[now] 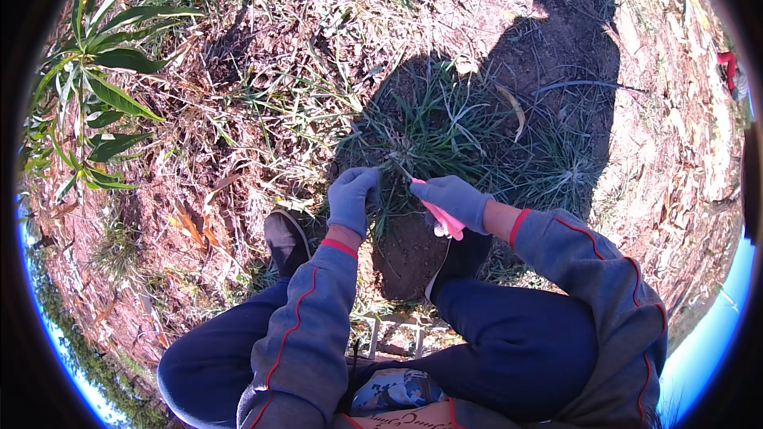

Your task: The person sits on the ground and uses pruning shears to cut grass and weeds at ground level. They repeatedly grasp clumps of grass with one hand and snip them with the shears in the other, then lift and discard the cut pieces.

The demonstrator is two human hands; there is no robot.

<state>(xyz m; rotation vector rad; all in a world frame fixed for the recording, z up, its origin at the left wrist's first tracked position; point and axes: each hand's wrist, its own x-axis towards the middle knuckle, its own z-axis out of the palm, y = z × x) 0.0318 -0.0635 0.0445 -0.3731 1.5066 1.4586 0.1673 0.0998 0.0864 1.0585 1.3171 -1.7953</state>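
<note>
My right hand (456, 198), in a grey-blue knit glove, is closed around the pink handle (441, 214) of a hand tool. Its thin metal part (400, 170) points up and left into the base of a leafy grass clump (426, 131); what kind of tool it is does not show clearly. My left hand (353, 193), gloved alike, is just left of the tool's tip at the clump's lower edge. Its fingers are curled towards the grass, and whether they hold blades of it cannot be told. The clump lies in shadow on bare soil.
A leafy green plant (83, 65) stands at the upper left. Another grass clump (569, 176) grows at the right. Dry leaves and stalks litter the ground. My dark shoes (286, 241) are on both sides, with a low slatted seat (396, 328) beneath me. Something red (728, 68) shows at the far right.
</note>
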